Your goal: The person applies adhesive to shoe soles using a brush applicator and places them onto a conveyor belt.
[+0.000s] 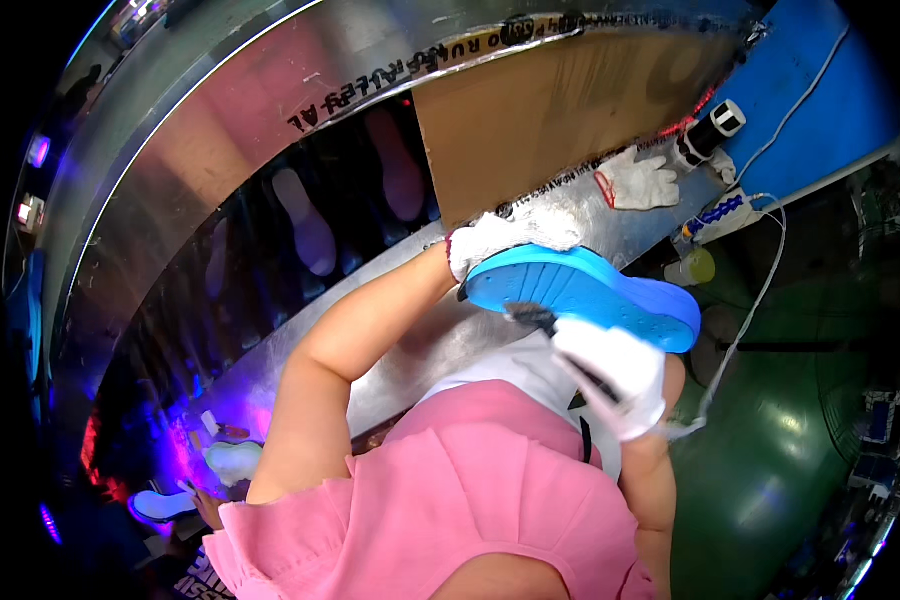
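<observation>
A bright blue shoe sole (pixel 580 290) is held up in front of me, tilted, its dimpled face toward me. My left hand (pixel 515 235), in a white knit glove, is closed around its far edge. My right hand (pixel 620 375), also in a white glove, is closed on a dark-handled brush and is blurred by motion. The brush's dark tip (pixel 532 317) is at the sole's near edge; whether it touches is too blurred to tell.
A metal machine's opening holds several soles (pixel 305 220) beside a cardboard flap (pixel 560 110). A loose white glove (pixel 638 182) lies on the metal ledge near a black-and-white cylinder (pixel 710 133). A white cable (pixel 760 330) hangs at right. Another person's hand (pixel 208 508) is at lower left.
</observation>
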